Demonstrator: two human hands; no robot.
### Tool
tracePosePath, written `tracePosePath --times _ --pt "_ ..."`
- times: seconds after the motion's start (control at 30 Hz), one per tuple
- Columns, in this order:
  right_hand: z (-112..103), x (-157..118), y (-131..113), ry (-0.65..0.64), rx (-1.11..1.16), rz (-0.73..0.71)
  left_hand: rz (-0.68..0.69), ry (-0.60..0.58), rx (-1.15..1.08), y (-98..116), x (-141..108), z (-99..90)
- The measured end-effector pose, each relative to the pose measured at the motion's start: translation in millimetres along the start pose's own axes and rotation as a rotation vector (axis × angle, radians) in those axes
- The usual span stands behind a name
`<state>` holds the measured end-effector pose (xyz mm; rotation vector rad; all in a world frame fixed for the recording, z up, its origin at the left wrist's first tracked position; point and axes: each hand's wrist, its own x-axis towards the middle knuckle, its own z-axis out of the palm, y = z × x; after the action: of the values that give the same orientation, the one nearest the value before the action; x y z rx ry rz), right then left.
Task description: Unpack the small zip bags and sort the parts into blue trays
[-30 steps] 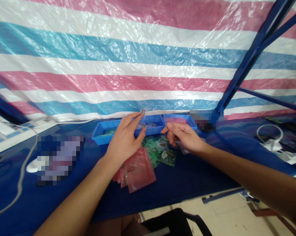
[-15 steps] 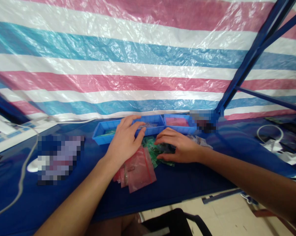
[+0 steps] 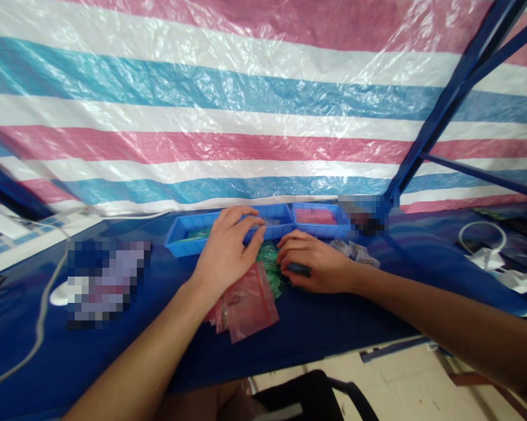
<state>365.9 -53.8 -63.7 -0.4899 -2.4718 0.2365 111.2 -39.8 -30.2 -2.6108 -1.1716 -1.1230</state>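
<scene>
My left hand (image 3: 232, 244) is held over the front edge of the middle blue bin (image 3: 272, 213). Its fingers and thumb are apart, and nothing shows in them. Below it lie several pinkish-red zip bags (image 3: 252, 307), overlapping on the table. A pile of shiny green pieces (image 3: 270, 272), their kind unclear, lies just right of the bags. My right hand (image 3: 314, 260) rests on this pile with fingers curled down and thumb drawn in toward them. A dark bit shows between thumb and fingers; what exactly is gripped is hidden.
A left blue bin (image 3: 172, 241) holds green pieces; a right blue bin (image 3: 345, 225) holds a pink stack. Clear plastic bags (image 3: 360, 254) lie beyond my right wrist. A white cable (image 3: 42, 316) and a blurred-out item (image 3: 114, 280) are left. A chair (image 3: 309, 397) stands below.
My right hand's fingers have curled inward on the green pile, and the thumb has come closer to them. My left hand has shifted slightly right.
</scene>
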Motion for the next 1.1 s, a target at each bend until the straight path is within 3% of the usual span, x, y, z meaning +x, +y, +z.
tracePosePath --times 0.13,0.3,0.4,0.53,0.7,0.9,1.1 --pt "-1.2 1.9 -6.4 0.089 0.092 0.066 0.064 -0.017 -0.072 6.1 2.3 -3.5" --pt "-1.2 -1.3 -4.4 0.303 0.342 0.466 0.094 -0.119 -0.195 15.1 1.5 -7.9" --pt "1.5 -2.1 1.6 0.398 0.546 0.574 0.015 -0.155 -0.186 18.4 -0.6 -6.4" --pt "3.2 0.7 2.0 0.45 0.698 0.603 -0.102 -0.16 -0.23 19.2 -2.0 -4.0" --pt "4.6 3.2 -3.5 0.398 0.897 0.588 -0.153 -0.164 -0.334 21.3 -1.9 -6.0" --pt "-2.9 4.1 0.9 0.422 0.966 0.628 0.104 -0.098 -0.246 20.5 -2.5 -5.1" --pt "-6.5 0.8 4.8 0.366 1.008 0.678 0.202 -0.025 -0.153 15.1 -1.5 -4.5"
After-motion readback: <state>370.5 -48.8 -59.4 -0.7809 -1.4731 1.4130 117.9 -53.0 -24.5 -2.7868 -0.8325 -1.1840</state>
